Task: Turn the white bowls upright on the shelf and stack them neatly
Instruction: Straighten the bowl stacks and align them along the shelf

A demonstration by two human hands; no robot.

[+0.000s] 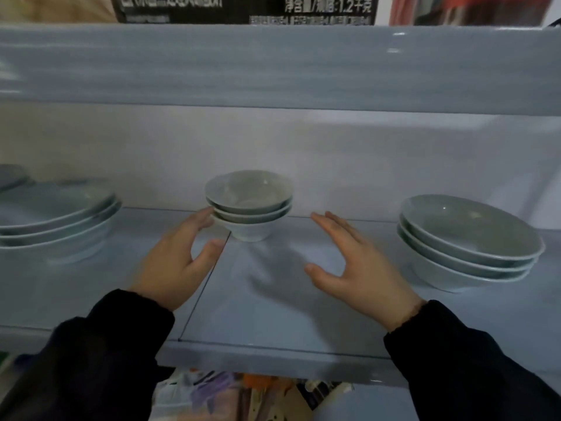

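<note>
Three small white bowls (249, 202) stand upright, nested in one stack, at the back middle of the grey shelf (273, 314). My left hand (179, 256) is just left of the stack, fingers straight, fingertips touching or nearly touching the lower bowls. My right hand (358, 265) hovers open to the right of the stack, apart from it, palm facing inward. Neither hand holds anything.
A stack of three wide bowls (467, 241) stands at the right of the shelf, another stack of wide bowls (54, 214) at the left. The upper shelf's front lip (273, 65) hangs overhead. Packaged goods (243, 396) lie below the shelf edge.
</note>
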